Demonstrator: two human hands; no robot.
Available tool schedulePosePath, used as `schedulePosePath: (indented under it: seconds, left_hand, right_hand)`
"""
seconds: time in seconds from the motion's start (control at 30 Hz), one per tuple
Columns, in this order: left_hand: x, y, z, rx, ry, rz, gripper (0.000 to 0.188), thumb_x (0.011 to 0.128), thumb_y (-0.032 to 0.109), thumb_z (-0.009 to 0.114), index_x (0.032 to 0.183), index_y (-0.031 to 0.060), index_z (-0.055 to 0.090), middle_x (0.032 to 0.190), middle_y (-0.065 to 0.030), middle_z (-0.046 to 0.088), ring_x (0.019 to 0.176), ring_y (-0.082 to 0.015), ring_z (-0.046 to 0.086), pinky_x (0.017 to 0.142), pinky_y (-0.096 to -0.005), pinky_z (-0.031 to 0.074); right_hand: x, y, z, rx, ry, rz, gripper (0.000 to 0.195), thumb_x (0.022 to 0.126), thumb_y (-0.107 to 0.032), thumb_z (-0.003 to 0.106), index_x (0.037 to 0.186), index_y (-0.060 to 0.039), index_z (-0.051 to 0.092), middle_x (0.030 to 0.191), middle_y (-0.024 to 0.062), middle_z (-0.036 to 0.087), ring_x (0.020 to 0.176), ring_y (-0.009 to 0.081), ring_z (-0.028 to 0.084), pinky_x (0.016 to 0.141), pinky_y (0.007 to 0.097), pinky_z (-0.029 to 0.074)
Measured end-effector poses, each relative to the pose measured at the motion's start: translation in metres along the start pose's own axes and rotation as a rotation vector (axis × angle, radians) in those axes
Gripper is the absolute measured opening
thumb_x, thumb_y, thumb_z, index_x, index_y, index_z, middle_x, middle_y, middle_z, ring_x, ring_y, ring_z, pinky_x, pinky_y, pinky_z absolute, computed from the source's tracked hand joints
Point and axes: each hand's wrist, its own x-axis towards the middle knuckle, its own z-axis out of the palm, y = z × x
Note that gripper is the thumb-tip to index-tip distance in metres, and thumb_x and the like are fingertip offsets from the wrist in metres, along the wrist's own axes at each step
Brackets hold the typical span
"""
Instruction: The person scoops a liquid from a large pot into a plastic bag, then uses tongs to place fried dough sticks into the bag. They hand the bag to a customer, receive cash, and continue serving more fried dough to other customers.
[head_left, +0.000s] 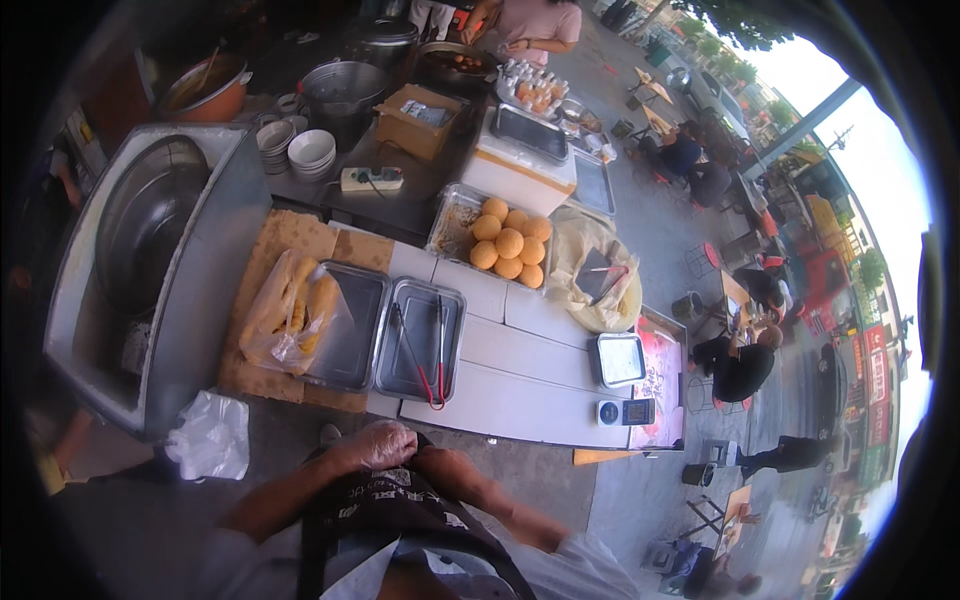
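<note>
My left hand (384, 445), in a clear plastic glove, is curled in front of my black apron (390, 495). My right hand (444, 466) meets it there, its fingers mostly hidden against the dark cloth. Whether either hand grips the apron cannot be made out. Just beyond them on the counter (480, 390), red-handled tongs (430, 375) lie in a metal tray (409, 330). A second tray (349, 337) sits to its left, partly under a plastic bag of fried dough sticks (289, 319). Several round golden fried balls (510, 241) are heaped in a metal tray (454, 225) farther back.
A deep metal fryer or basin (154, 225) stands left, with white plastic bags (214, 435) hanging beside it. Stacked bowls (311, 150), a power strip (371, 178) and a foam box (517, 161) stand behind. A person (536, 30) is at the far side; seated people (739, 367) are right.
</note>
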Motion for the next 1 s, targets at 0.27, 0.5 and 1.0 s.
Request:
schedulePosePath:
  seconds: [0.27, 0.5, 1.0]
  left_hand:
    - [-0.061, -0.003, -0.034, -0.386, 0.400, -0.367, 0.020, 0.089, 0.021, 0.062, 0.089, 0.0008, 0.064, 0.078, -0.0094, 0.066, 0.071, -0.0164, 0.063, 0.065, -0.0301, 0.048]
    - [-0.094, -0.016, -0.046, -0.813, 1.247, -0.425, 0.018, 0.091, 0.020, 0.062, 0.091, 0.0026, 0.058, 0.075, 0.0008, 0.057, 0.063, -0.0060, 0.054, 0.058, -0.0217, 0.046]
    - [-0.044, -0.084, -0.061, -0.671, 1.542, -0.370, 0.020, 0.087, 0.011, 0.066, 0.104, 0.0006, 0.062, 0.094, -0.0021, 0.061, 0.086, -0.0089, 0.057, 0.078, -0.0226, 0.045]
  right_hand:
    - [0.021, 0.028, -0.028, 0.630, 0.267, -0.064, 0.019, 0.084, -0.008, 0.063, 0.102, -0.0043, 0.068, 0.082, 0.0171, 0.066, 0.069, 0.0226, 0.064, 0.064, 0.0314, 0.049]
    - [0.103, 0.049, -0.042, 0.352, 0.555, -0.082, 0.022, 0.082, -0.011, 0.063, 0.103, -0.0032, 0.065, 0.085, 0.0175, 0.064, 0.079, 0.0346, 0.062, 0.071, 0.0405, 0.050]
    - [0.307, -0.014, -0.096, 0.082, 0.900, -0.484, 0.015, 0.078, -0.008, 0.062, 0.093, -0.0061, 0.064, 0.123, 0.0132, 0.053, 0.120, 0.0350, 0.045, 0.095, 0.0454, 0.042]
